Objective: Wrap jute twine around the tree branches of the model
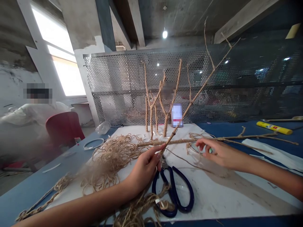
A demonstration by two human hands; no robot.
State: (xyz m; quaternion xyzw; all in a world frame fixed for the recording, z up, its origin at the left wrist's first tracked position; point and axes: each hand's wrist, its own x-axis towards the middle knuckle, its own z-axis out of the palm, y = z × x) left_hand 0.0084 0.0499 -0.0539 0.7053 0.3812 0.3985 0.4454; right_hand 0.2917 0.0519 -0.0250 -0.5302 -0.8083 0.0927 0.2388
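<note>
My left hand [144, 170] is closed around the lower end of a long forked branch [193, 101], which slants up to the right. Its fingers are just above the dark blue-handled scissors [174, 189] lying on the white board. My right hand [219, 153] has curled fingers at a small round whitish thing [197, 147] with a green spot by the fingertips; its kind is unclear. Behind both hands lies another branch [176, 142], wound with twine in part. A tangle of jute twine [115, 151] spreads left of my left hand, and more twine [144, 208] lies in front.
Twine-wrapped branches [165, 123] stand upright before a perforated metal screen [118, 82], near a lit phone [177, 114]. A white ring [93, 144] and braided twine [42, 201] lie left. A yellow tube [274, 128] lies right. A person [35, 116] sits by a red chair [65, 129].
</note>
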